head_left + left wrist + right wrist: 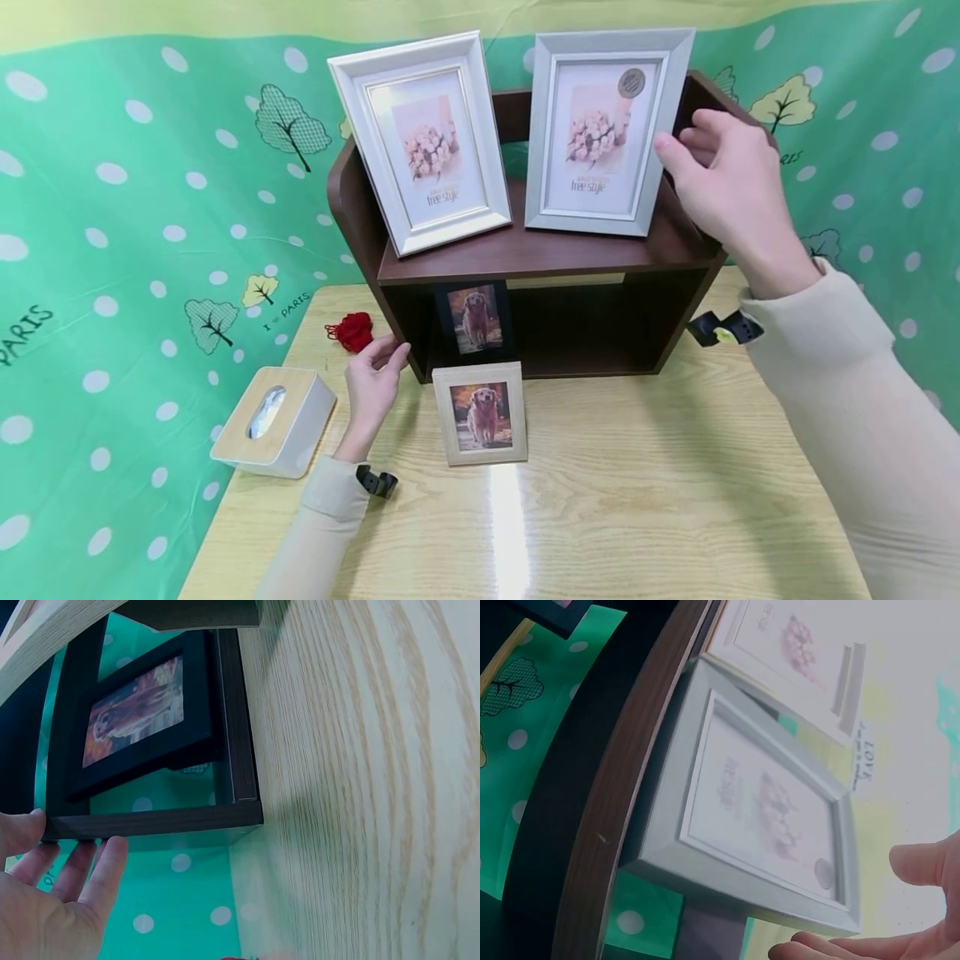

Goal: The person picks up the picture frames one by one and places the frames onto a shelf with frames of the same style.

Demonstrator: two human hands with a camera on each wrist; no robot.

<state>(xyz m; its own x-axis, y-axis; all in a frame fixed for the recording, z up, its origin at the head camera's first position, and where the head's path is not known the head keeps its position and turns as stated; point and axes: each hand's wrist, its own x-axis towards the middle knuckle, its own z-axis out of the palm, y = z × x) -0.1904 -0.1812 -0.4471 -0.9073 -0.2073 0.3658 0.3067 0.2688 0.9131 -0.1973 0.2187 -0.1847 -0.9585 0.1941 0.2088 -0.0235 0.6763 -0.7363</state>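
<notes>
A dark brown two-tier shelf stands on the wooden table. My left hand holds the front edge of its left side panel, thumb on one face and fingers on the other in the left wrist view. On the upper tier lean a white picture frame and a grey picture frame, both with flower prints. My right hand is at the grey frame's right edge, thumb and fingers spread apart around nothing. A black picture frame with a dog photo stands inside the lower tier.
A beige picture frame with a dog photo stands before the shelf. Left of the shelf lie a bundle of red yarn and a white tissue box with a wooden lid. A green patterned cloth hangs behind.
</notes>
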